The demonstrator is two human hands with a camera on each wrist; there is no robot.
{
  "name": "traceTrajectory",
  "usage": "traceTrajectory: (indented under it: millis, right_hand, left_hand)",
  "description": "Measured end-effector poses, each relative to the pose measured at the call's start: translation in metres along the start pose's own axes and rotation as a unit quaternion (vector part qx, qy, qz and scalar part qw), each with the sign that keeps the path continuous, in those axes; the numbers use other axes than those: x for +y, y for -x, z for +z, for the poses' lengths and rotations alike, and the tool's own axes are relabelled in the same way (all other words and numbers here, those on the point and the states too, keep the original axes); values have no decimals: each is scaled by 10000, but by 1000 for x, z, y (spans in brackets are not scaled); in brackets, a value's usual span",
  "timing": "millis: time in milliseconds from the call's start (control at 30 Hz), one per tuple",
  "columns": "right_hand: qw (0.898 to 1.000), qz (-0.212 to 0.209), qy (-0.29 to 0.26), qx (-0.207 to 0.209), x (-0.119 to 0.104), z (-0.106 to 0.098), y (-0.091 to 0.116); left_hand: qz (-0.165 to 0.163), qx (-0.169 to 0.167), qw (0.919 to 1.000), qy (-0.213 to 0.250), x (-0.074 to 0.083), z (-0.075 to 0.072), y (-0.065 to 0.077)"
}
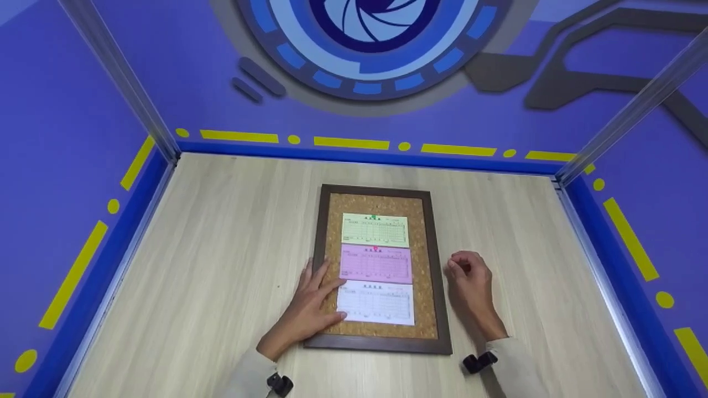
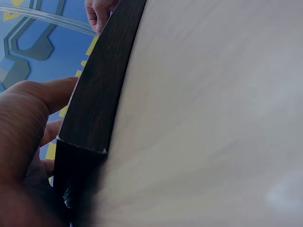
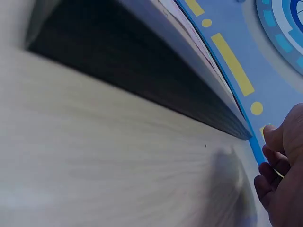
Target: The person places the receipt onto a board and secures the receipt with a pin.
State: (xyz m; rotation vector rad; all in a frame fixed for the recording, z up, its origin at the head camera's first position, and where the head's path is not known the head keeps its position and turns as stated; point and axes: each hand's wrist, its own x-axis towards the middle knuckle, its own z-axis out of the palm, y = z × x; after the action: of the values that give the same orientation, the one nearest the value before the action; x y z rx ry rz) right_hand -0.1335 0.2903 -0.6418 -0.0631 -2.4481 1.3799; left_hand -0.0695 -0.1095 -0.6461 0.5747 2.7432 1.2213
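Note:
A cork board in a dark brown frame lies flat on the wooden table. On it, top to bottom, are a green slip, a pink slip and a white slip, all printed with grids. A green pin sits on the green slip's top edge, a pinkish-red pin on the pink one's. My left hand spreads over the board's left side, thumb and a fingertip at the white slip's left edge. Beside the right frame edge, my right hand has curled fingers, thumb and forefinger close together; nothing shows between them.
Blue walls with yellow dashes enclose the table at the back and both sides. Metal posts stand at the back corners. Each wrist wears a small black camera.

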Motion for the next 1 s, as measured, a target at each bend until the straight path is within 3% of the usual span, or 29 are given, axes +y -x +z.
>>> traceTrajectory:
  millis: [233, 567, 1000]
  right_hand:
    - [9993, 221, -132, -260, -13, 2, 7]
    - [9967, -357, -499, -533, -28, 9, 14]
    - [9944, 264, -606, -821, -36, 18, 19]
  left_hand:
    - [28, 57, 10000, -2, 0, 1, 0]
    - [7, 45, 9999, 100, 1, 1, 1]
    - [14, 25, 10000, 10, 0, 0, 0]
